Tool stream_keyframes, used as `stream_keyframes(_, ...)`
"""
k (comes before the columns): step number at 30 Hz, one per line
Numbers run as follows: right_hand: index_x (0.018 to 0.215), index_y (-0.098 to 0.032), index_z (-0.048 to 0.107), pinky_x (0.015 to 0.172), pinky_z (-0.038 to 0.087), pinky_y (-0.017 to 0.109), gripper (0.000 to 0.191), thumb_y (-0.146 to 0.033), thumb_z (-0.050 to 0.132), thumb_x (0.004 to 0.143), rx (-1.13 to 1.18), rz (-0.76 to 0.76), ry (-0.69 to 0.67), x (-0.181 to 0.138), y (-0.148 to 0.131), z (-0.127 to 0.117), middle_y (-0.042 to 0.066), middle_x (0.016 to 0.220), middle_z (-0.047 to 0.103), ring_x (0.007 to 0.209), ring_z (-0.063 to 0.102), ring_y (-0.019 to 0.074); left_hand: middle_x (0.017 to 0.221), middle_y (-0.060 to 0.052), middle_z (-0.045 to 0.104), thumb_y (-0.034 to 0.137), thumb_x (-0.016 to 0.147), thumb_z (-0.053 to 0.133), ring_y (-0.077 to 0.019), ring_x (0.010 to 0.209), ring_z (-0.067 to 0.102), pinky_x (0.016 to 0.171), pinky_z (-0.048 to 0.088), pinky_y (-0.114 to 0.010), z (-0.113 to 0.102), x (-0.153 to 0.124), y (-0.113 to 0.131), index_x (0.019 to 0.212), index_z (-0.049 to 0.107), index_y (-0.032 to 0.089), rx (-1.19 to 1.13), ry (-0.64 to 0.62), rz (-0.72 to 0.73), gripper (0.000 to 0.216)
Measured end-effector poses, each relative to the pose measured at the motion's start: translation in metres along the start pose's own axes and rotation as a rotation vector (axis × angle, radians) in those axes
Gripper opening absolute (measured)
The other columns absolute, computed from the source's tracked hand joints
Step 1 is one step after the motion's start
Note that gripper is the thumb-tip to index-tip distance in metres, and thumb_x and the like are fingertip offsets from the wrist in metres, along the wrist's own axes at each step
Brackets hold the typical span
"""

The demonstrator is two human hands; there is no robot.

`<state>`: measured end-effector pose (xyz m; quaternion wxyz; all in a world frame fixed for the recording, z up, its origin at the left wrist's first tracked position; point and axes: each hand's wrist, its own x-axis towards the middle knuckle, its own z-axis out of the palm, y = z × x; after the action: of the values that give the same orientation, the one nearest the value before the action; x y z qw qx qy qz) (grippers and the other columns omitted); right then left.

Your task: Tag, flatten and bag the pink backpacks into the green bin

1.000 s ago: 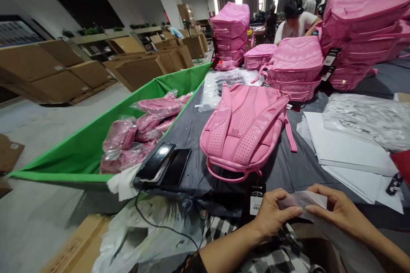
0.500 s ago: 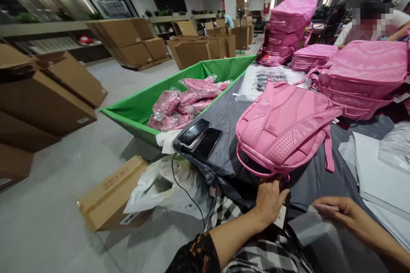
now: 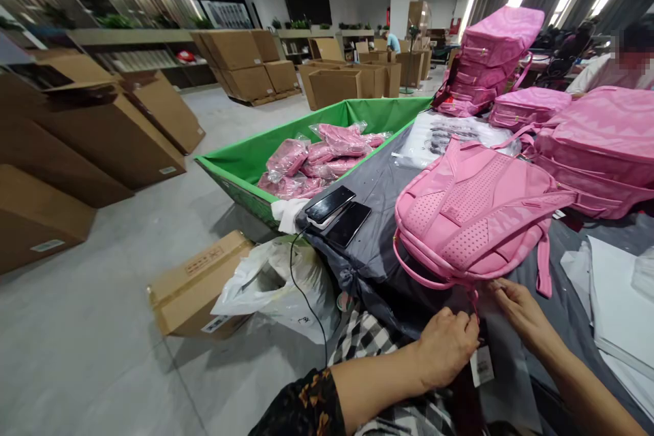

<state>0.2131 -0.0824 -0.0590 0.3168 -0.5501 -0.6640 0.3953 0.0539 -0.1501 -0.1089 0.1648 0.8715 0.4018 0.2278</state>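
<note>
A pink backpack (image 3: pixel 464 218) lies on the dark cloth-covered table, its perforated back and straps facing up. My left hand (image 3: pixel 449 347) is closed on a thin pink strap (image 3: pixel 474 298) at the bag's near edge. Below that hand hangs a dark tag with a white label (image 3: pixel 481 366). My right hand (image 3: pixel 524 317) pinches close to the bag's near edge; what sits between its fingertips is hidden. Beneath it a translucent sheet (image 3: pixel 505 381) hangs down, and I cannot tell whether the fingers hold it.
Two phones (image 3: pixel 348 223) lie left of the backpack. Beyond them is a green bin (image 3: pixel 229 158) with bagged pink items. More pink backpacks (image 3: pixel 495 54) are stacked behind. White sheets (image 3: pixel 620 300) lie at right. A carton (image 3: pixel 199 279) and white plastic bag (image 3: pixel 286 286) are on the floor.
My left hand has moved right and down from under the bag, drawing the strap out. The right hand has moved up to the bag's edge. The view has shifted left.
</note>
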Motion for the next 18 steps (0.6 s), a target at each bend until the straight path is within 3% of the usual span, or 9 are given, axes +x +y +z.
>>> stream_keyframes(2, 0.069, -0.02, 0.06, 0.052, 0.046, 0.028, 0.054, -0.074, 0.066, 0.073, 0.034, 0.043, -0.036, -0.004, -0.006, 0.002, 0.002, 0.06, 0.06, 0.055, 0.054, 0.0175, 0.092, -0.013, 0.072, 0.03, 0.097, 0.061, -0.0248, 0.083, 0.068, 0.076, 0.05, -0.035, 0.008, -0.003, 0.0, 0.131, 0.058, 0.006, 0.107, -0.001, 0.029, 0.041)
stream_keyframes(5, 0.078, -0.02, 0.061, 0.051, 0.046, 0.028, 0.045, -0.061, 0.075, 0.066, 0.016, 0.079, 0.026, -0.011, -0.011, 0.011, 0.001, 0.063, 0.062, 0.055, 0.055, 0.0174, 0.099, -0.013, 0.07, 0.031, 0.1, 0.054, -0.0246, 0.092, 0.067, 0.082, 0.052, -0.036, 0.007, -0.013, -0.001, 0.122, 0.065, 0.012, -0.027, 0.13, 0.001, 0.031)
stream_keyframes(8, 0.08, -0.019, 0.062, 0.053, 0.045, 0.028, 0.039, -0.053, 0.07, 0.062, -0.008, 0.071, 0.112, -0.012, -0.008, 0.018, 0.002, 0.066, 0.064, 0.057, 0.056, 0.0172, 0.111, -0.013, 0.067, 0.035, 0.101, 0.049, -0.0238, 0.105, 0.064, 0.094, 0.053, -0.04, -0.001, -0.024, -0.006, 0.112, 0.069, 0.017, -0.462, 0.404, -0.254, 0.028)
stream_keyframes(11, 0.084, -0.017, 0.064, 0.056, 0.047, 0.03, 0.041, -0.051, 0.067, 0.061, 0.012, 0.145, 0.069, -0.006, -0.001, 0.016, 0.004, 0.07, 0.068, 0.06, 0.058, 0.0187, 0.113, -0.012, 0.068, 0.054, 0.088, 0.068, -0.0235, 0.106, 0.066, 0.098, 0.053, -0.039, -0.008, -0.024, -0.01, 0.11, 0.067, 0.017, -1.126, 0.592, -0.58, 0.043)
stream_keyframes(14, 0.085, -0.015, 0.067, 0.062, 0.05, 0.033, 0.042, -0.051, 0.066, 0.063, -0.004, 0.174, 0.003, 0.0, 0.004, 0.009, 0.006, 0.075, 0.07, 0.067, 0.063, 0.0222, 0.108, -0.013, 0.073, 0.057, 0.065, 0.088, -0.0246, 0.1, 0.069, 0.094, 0.053, -0.038, -0.012, -0.009, -0.012, 0.106, 0.067, 0.014, -1.659, 0.571, -0.745, 0.063)
stream_keyframes(18, 0.083, -0.015, 0.07, 0.066, 0.052, 0.034, 0.044, -0.055, 0.068, 0.065, -0.053, 0.132, -0.02, 0.004, 0.005, 0.003, 0.007, 0.076, 0.072, 0.073, 0.066, 0.025, 0.077, -0.008, 0.071, 0.032, 0.051, 0.094, -0.0171, 0.066, 0.063, 0.064, 0.05, -0.03, -0.004, 0.02, -0.014, 0.086, 0.071, 0.009, -1.83, 0.523, -0.977, 0.048)
